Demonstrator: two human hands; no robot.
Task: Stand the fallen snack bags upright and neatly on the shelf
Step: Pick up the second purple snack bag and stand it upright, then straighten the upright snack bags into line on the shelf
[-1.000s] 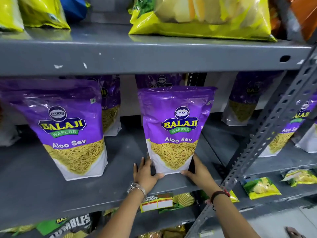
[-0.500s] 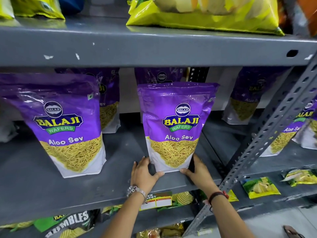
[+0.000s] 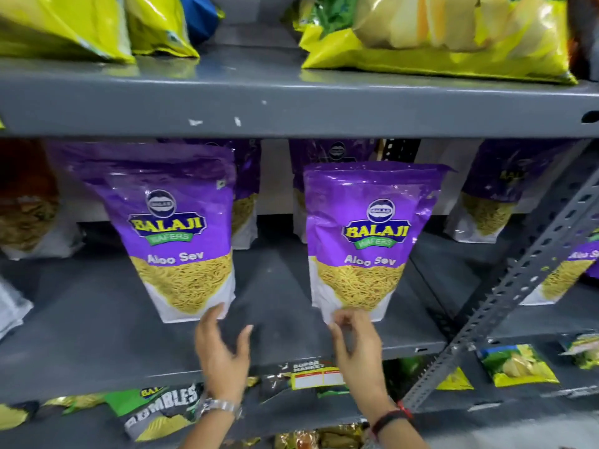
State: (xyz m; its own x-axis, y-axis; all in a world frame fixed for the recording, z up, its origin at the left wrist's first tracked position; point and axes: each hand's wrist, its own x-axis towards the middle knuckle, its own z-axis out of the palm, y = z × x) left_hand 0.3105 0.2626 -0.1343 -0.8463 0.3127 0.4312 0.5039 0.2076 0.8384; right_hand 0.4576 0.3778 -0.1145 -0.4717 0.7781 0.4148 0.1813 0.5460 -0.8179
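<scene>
Two purple Balaji Aloo Sev bags stand upright near the front of the grey middle shelf [image 3: 278,286]: a left bag [image 3: 175,228] and a right bag [image 3: 369,238]. My left hand [image 3: 223,351] is open with fingers spread, its fingertips by the left bag's lower right corner. My right hand [image 3: 356,345] has its fingertips at the right bag's bottom edge; the blur hides whether they pinch it. More purple bags stand behind, one at the back right [image 3: 499,196].
The upper shelf [image 3: 291,105] carries yellow bags [image 3: 437,37] lying flat. A slanted perforated steel brace [image 3: 518,286] crosses at right. Below, small snack packets [image 3: 515,364] and a Rumbles bag [image 3: 162,409] lie flat. An orange-brown bag [image 3: 26,202] stands far left.
Both hands have left the sides of the right bag. My left hand moved left to the left bag's corner; my right hand shifted to the right bag's bottom front. The camera panned left.
</scene>
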